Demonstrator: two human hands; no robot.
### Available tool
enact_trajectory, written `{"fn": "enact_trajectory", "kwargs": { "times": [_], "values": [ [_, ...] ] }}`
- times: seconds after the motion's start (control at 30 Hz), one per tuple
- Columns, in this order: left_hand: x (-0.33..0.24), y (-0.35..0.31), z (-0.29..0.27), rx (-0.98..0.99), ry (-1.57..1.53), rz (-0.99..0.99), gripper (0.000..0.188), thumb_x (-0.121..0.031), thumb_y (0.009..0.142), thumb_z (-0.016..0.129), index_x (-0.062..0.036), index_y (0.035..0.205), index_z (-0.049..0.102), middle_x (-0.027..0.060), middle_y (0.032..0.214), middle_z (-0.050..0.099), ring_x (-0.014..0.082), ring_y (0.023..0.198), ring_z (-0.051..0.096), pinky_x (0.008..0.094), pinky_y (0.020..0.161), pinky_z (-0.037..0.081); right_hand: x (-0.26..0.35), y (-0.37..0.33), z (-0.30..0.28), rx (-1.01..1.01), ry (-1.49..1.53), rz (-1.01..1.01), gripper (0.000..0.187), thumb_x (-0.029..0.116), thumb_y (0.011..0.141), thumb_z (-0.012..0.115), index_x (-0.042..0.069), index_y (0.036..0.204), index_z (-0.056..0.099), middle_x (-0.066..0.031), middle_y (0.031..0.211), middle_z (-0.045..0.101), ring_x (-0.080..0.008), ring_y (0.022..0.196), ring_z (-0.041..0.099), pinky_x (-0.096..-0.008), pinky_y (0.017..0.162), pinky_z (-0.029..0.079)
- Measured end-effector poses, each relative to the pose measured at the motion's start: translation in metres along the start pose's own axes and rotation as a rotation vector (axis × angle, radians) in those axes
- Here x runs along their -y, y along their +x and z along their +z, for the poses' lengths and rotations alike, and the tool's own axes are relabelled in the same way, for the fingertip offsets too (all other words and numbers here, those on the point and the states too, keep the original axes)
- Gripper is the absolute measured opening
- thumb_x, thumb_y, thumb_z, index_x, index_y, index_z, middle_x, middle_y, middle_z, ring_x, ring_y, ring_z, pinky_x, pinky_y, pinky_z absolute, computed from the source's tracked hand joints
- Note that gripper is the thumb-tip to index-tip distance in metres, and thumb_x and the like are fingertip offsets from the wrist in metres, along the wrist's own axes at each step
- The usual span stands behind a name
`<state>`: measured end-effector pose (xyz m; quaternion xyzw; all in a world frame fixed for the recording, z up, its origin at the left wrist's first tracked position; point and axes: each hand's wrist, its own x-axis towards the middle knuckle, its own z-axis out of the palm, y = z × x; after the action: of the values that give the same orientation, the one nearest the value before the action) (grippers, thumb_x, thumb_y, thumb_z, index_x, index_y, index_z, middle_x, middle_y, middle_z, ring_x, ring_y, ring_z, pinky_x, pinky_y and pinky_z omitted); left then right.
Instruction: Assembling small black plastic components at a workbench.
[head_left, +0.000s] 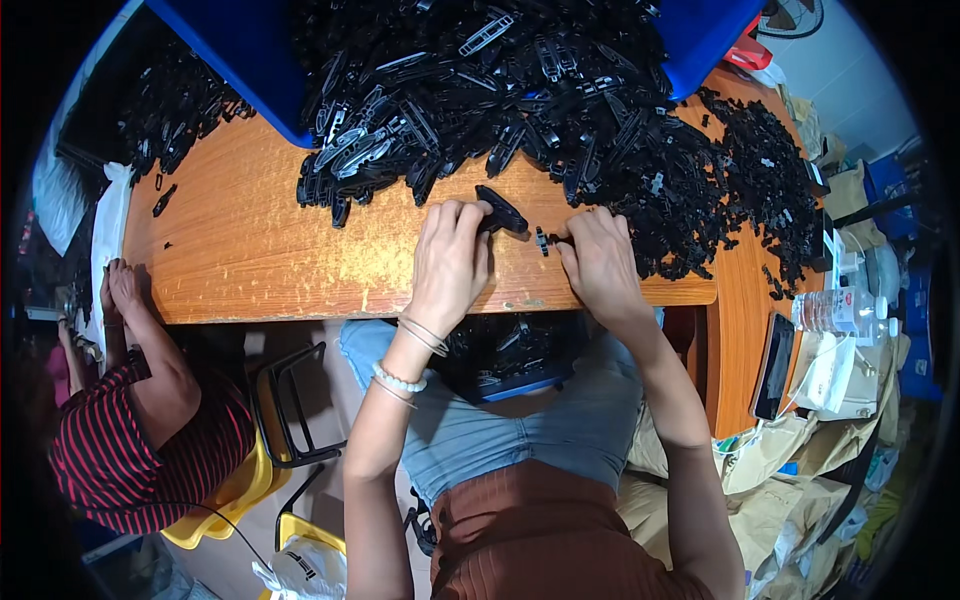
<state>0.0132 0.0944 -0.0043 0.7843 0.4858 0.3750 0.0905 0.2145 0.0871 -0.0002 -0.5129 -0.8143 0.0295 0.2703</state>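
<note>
Pinched in the fingers of my left hand is a black elongated plastic part, tilted just above the wooden table. A little to its right, my right hand is closed with a small black plastic clip-like piece at its fingertips. The two pieces are apart. Beyond my hands lies a large heap of similar long black parts. To the right of my right hand spreads a pile of small black pieces.
A blue bin surrounds the heap at the back. Another blue container with black parts sits at my lap. At left, a person in a striped shirt works beside the table. A phone and clear bottle are at right.
</note>
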Motion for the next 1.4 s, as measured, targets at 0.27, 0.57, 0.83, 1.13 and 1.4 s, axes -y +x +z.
{"fn": "enact_trajectory", "kwargs": {
  "times": [0.27, 0.57, 0.83, 1.13, 1.4],
  "values": [
    [0.005, -0.002, -0.009, -0.112, -1.015, -0.714, 0.016, -0.005, 0.089, 0.059, 0.0025, 0.103, 0.064, 0.0078, 0.079, 0.067, 0.0101, 0.059, 0.061, 0.0201, 0.045, 0.043, 0.01, -0.01, -0.003, -0.196, 0.3, 0.078, 0.02, -0.002, 0.073, 0.071, -0.002, 0.087, 0.057, -0.0111, 0.079, 0.055, -0.0262, 0.072, 0.052, -0.0345, 0.062, 0.043],
    [-0.021, -0.035, -0.007, -0.06, -1.716, -0.829, 0.019, -0.009, 0.093, 0.055, 0.0066, 0.101, 0.062, 0.0173, 0.091, 0.067, 0.0245, 0.067, 0.069, 0.0288, 0.058, 0.06, 0.034, -0.034, -0.014, -0.392, 0.353, -0.115, 0.017, -0.006, 0.073, 0.071, -0.001, 0.085, 0.061, -0.0112, 0.078, 0.06, -0.022, 0.069, 0.059, -0.0284, 0.058, 0.046],
    [-0.04, -0.041, -0.01, -0.082, -1.754, -0.855, 0.024, -0.009, 0.095, 0.05, 0.0073, 0.112, 0.054, 0.0232, 0.1, 0.063, 0.0314, 0.081, 0.068, 0.0342, 0.07, 0.061, 0.054, -0.05, -0.024, -0.406, 0.598, 0.284, 0.016, -0.01, 0.078, 0.064, -0.003, 0.091, 0.062, -0.0143, 0.089, 0.064, -0.0198, 0.077, 0.064, -0.025, 0.066, 0.051],
    [-0.054, -0.047, -0.015, 0.202, -1.423, -0.643, 0.044, 0.013, 0.077, 0.066, 0.0017, 0.117, 0.052, 0.0036, 0.085, 0.062, 0.0082, 0.075, 0.063, 0.0195, 0.067, 0.051, 0.063, -0.044, -0.033, -0.273, 0.656, 0.055, 0.021, -0.011, 0.075, 0.064, -0.001, 0.095, 0.066, -0.0113, 0.092, 0.064, -0.0215, 0.081, 0.061, -0.0273, 0.065, 0.048],
    [-0.066, -0.045, -0.027, 0.15, -1.192, -0.654, 0.025, 0.01, 0.079, 0.066, 0.0056, 0.102, 0.058, 0.0112, 0.089, 0.067, 0.0146, 0.076, 0.067, 0.0215, 0.067, 0.056, 0.059, -0.046, -0.035, -0.291, 0.301, -0.17, 0.023, -0.009, 0.071, 0.068, 0.001, 0.092, 0.066, -0.0087, 0.089, 0.062, -0.0245, 0.082, 0.059, -0.0322, 0.069, 0.048]
  ]
}}
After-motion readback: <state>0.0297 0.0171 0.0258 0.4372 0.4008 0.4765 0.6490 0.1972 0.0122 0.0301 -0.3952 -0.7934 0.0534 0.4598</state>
